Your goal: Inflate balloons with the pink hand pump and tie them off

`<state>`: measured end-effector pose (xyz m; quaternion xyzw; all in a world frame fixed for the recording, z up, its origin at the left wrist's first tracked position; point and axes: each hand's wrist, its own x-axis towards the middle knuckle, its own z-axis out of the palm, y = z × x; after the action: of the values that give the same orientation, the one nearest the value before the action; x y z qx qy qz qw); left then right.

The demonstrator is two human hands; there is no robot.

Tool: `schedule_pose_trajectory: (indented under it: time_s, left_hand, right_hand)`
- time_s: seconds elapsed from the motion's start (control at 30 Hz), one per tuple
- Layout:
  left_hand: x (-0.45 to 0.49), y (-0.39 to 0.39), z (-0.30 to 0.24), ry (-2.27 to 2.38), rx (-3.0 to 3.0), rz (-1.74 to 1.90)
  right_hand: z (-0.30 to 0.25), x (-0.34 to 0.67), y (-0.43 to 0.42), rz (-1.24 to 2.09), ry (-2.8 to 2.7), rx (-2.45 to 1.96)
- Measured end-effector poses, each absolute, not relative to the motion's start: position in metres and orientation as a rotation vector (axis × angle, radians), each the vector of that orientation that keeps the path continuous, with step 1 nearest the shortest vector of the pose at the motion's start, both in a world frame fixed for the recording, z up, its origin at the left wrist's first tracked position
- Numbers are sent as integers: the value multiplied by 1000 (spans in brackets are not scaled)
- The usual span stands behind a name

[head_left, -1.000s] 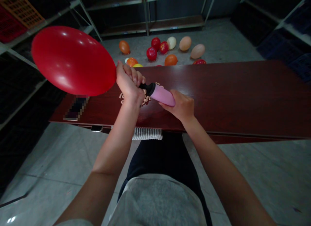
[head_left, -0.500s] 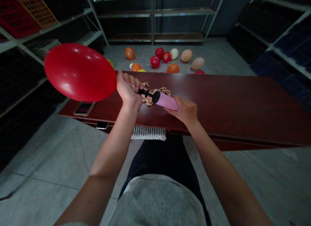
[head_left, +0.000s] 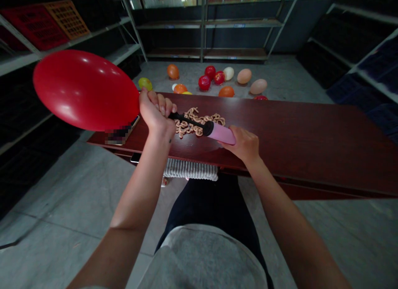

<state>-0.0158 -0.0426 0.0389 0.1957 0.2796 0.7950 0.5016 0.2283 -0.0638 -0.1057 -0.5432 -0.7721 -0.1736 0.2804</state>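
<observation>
A large inflated red balloon [head_left: 87, 90] points away to the left, its neck end in my left hand [head_left: 157, 110]. The fingers of that hand are closed round the neck and the black end of a hand balloon pump [head_left: 222, 133]. My right hand [head_left: 244, 144] is wrapped round the pump's pink barrel. Between the two hands a stretch of black rod shows out of the barrel. The nozzle inside the balloon neck is hidden by my left fingers. Under the rod, a tangle of thin beige curly strands [head_left: 181, 129] lies on the dark red table [head_left: 311, 135].
A phone-like object [head_left: 120, 135], partly blurred, lies at the table's left end. Grey ribbed cloth [head_left: 189, 169] sticks out below the front edge. Several balloons, including an orange one [head_left: 173, 71], rest on the floor behind the table. Shelves [head_left: 236, 23] stand at the back and sides.
My hands have moved apart, and more of the pump's black rod shows between them. The balloon has gone left with my left hand. The view has tilted up slightly.
</observation>
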Motion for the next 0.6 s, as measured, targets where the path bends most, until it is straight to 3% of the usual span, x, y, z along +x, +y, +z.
schedule_pose_trajectory:
  time_s: [0.6]
  left_hand:
    - [24, -12, 38, 789, 525, 1880]
  right_hand:
    - [-101, 231, -60, -383, -1958, -1522]
